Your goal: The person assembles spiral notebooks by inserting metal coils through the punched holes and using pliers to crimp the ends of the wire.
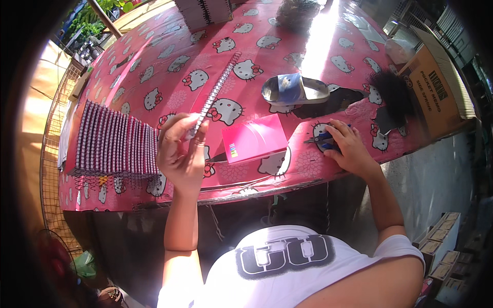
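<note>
My left hand (181,151) pinches the lower end of a long spiral binding coil (220,83), which slants up and away over the table. My right hand (353,149) is wrapped round small pliers with blue handles (318,139), their dark jaws pointing left at the table surface. Between the hands lies a bright pink pocket notebook (257,137), closed; I cannot tell whether its edge is bound. Just left of my left hand stands a tall row of coil-bound notebooks (115,141), stacked with their spirals facing me.
A blue-and-white slipper (295,90) lies beyond the pink notebook, near a torn dark patch in the pink tablecloth (177,97). An open cardboard box (436,87) stands at the right edge. More spiral-bound pads (205,13) and a tangled clear bundle (298,13) sit at the far side.
</note>
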A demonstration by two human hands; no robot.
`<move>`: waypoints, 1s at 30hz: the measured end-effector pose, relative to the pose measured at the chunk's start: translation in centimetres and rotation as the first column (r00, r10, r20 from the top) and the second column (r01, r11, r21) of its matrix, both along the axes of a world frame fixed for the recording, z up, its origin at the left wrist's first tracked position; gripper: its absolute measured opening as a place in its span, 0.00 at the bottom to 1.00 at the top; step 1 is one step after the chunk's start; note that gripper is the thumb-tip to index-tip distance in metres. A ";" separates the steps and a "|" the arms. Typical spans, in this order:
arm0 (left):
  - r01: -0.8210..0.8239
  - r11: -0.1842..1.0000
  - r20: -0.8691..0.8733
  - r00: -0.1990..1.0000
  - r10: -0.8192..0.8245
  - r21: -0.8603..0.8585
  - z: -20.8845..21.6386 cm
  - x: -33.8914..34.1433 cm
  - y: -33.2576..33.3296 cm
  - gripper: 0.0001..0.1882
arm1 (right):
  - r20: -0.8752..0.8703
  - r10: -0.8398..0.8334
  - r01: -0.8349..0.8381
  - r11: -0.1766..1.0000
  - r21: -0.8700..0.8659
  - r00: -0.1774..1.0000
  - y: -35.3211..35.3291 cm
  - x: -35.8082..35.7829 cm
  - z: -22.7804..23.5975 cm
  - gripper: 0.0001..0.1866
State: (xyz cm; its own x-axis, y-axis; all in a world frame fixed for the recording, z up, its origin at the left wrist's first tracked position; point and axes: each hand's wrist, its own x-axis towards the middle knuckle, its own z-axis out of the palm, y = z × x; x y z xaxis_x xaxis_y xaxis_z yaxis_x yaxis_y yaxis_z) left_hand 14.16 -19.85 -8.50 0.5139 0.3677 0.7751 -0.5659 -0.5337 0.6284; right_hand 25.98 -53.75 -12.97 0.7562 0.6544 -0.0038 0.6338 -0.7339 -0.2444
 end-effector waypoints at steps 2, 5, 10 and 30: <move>0.032 0.970 -0.126 0.992 -0.001 0.240 -0.5 -2.4 -3.0 0.14 | 0.150 0.035 -0.045 0.997 0.061 0.988 -0.7 0.0 -1.1 0.32; 0.168 0.980 -0.430 0.896 -0.108 0.103 -5.3 -4.0 -5.6 0.17 | 0.221 0.026 -0.061 0.986 0.156 0.975 -0.3 -0.9 -1.0 0.27; -0.073 0.962 -0.228 0.964 0.135 0.263 -5.6 -3.5 -6.5 0.15 | -0.052 0.237 -0.169 0.814 0.555 0.970 3.3 -6.9 1.9 0.21; 0.038 0.963 -0.070 0.997 -0.020 0.265 -3.9 -5.0 -4.7 0.17 | -0.840 0.540 0.470 0.729 0.497 0.049 9.6 -8.0 3.7 0.14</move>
State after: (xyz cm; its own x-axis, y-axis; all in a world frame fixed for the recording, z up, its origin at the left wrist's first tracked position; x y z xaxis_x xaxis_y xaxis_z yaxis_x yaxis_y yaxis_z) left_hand 9.12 -24.60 -12.37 0.5746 0.1369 0.8069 -0.5459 -0.6705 0.5025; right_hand 18.01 -44.18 -9.25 0.3418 0.8874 -0.3092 -0.5292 -0.0901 -0.8437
